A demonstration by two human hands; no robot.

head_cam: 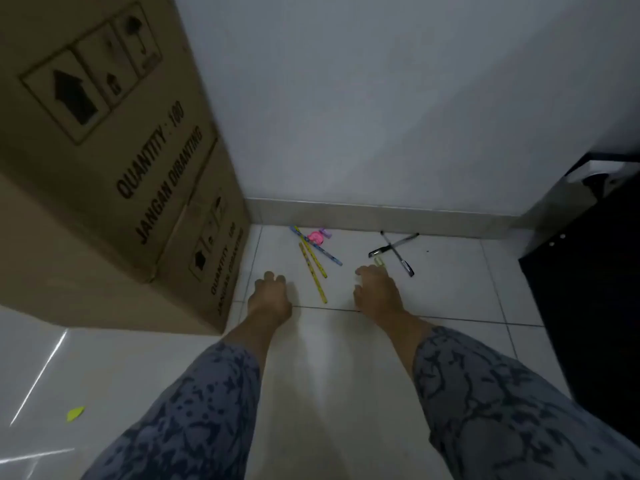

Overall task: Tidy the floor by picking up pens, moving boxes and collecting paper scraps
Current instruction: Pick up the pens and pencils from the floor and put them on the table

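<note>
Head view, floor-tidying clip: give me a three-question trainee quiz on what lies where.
1. True or false: the two black pens lie crossed over each other near the wall.
2. What lies on the floor between the left hand and the right hand?
A. yellow pencils
B. a paper scrap
C. the black pens
3. Fill in: the stacked cardboard boxes stand to the person's ____.

Key: 1 true; 2 A; 3 left.
</note>
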